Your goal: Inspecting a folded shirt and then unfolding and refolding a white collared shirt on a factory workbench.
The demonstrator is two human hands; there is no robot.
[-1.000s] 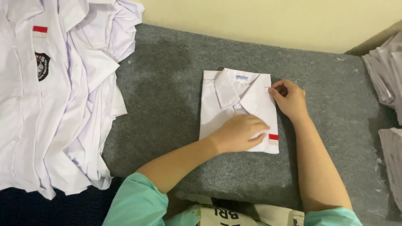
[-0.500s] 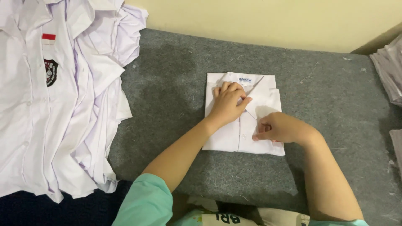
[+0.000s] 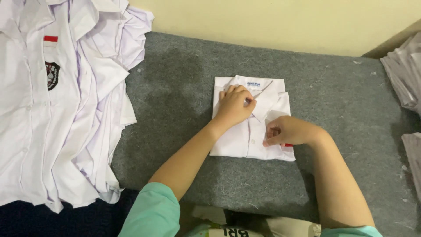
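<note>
**Folded white shirt under both our hands on the grey table**

We look down on a table (image 3: 175,145) covered in rough grey felt, pushed up against a plain cream wall (image 3: 280,22). The felt probably gives cloth some grip, so pieces lie where we set them.

To our left sprawls the biggest thing here, a heap of white shirts (image 3: 66,109), laid open and overlapping, the top one showing a row of buttons. It carries a small red and white rectangular patch (image 3: 51,40) on the chest and a dark shield-shaped badge (image 3: 52,74) below it. At the right edge, a stack of greyish folded cloth (image 3: 405,79) sits well apart from the work.

In the middle of the table lies the folded shirt (image 3: 245,140), a neat rectangle, collar up and facing the wall. A small pale label with blue print (image 3: 253,84) sits inside the neck.

Our left hand (image 3: 234,107) rests flat on the collar side, fingers loosely curled and pressing down, seemingly to hold the fold in place. Our right hand (image 3: 285,131) lies at the shirt's right edge with fingers drawn together, pinching the fabric near a bit of red (image 3: 288,145) peeking out beneath it.
</note>
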